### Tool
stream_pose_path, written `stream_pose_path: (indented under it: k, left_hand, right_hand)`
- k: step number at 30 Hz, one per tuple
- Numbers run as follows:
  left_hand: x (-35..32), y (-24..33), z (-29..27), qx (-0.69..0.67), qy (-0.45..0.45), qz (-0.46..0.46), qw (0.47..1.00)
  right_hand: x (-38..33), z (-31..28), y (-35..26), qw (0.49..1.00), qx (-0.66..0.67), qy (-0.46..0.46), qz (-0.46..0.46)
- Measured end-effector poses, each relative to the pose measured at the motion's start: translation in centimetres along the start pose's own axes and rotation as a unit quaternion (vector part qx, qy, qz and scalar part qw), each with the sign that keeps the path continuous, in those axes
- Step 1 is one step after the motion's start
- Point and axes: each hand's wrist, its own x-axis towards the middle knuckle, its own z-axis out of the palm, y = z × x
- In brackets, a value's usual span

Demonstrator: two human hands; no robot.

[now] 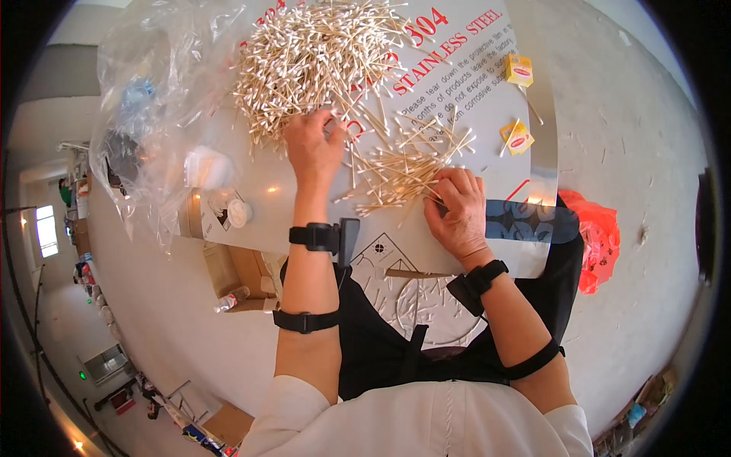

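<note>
A big heap of cotton swabs (320,57) covers the far left of the table. At its near edge is my left hand (314,145), thumb and forefinger drawn together among the swabs; what lies between them is too small to make out. A smaller, looser spread of cotton swabs (403,171) lies right of that hand, many sticks pointing sideways. My right hand (459,213) rests at its right end, fingers curled down on the stick ends and partly hiding them. Both wrists wear black straps with small dark modules.
Two small yellow boxes (519,70) (518,139) lie on the right, a loose swab beside each. Crumpled clear plastic (164,99) hangs at the left, near a small white cup (239,213). Below are an open cardboard box (236,278) and a red plastic bag (598,240).
</note>
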Motion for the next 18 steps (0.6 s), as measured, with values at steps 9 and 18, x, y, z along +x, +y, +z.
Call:
stream_pose_path:
  k: [9,18]
  left_hand:
    - [-4.1,-0.4,-1.6,-0.135,-0.01,-0.096,0.986]
    - [-3.9,-4.8,-2.0,-0.141,0.022,-0.211,0.967]
  right_hand:
    - [-0.1,-0.1,0.1,1.0,-0.005,0.005,-0.002]
    - [0.0,0.0,0.2,1.0,-0.007,0.004,-0.011]
